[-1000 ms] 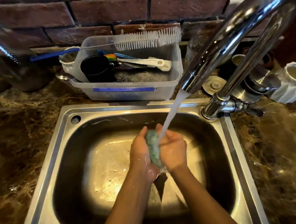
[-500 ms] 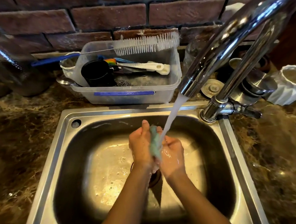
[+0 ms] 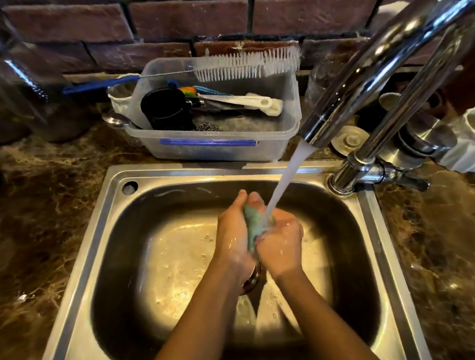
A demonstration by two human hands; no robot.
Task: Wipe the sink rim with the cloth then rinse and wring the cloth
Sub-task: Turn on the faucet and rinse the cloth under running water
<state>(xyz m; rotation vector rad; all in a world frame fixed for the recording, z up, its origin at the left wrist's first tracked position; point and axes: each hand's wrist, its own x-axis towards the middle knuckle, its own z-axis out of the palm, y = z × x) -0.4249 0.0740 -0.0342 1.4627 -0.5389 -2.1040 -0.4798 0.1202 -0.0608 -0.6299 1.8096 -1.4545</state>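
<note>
A small green cloth (image 3: 253,226) is pressed between my two palms over the middle of the steel sink (image 3: 115,204). My left hand (image 3: 232,233) covers its left side and my right hand (image 3: 280,241) its right side. Only a narrow strip of cloth shows between them. Water runs from the chrome faucet (image 3: 363,77) in a slanted stream (image 3: 283,182) that lands on the cloth and my right hand. Both hands are wet. The drain is partly hidden under my wrists.
A clear plastic tub (image 3: 217,147) with a white bottle brush (image 3: 246,63), a black cup and utensils stands behind the sink. The faucet lever (image 3: 405,176) sticks out at the right rim. A white cup (image 3: 470,140) sits far right, a glass jar (image 3: 16,79) far left, on brown marble counter.
My hands slid against each other with the cloth between them, under the running stream. The right hand now sits lower than the left. Water keeps running.
</note>
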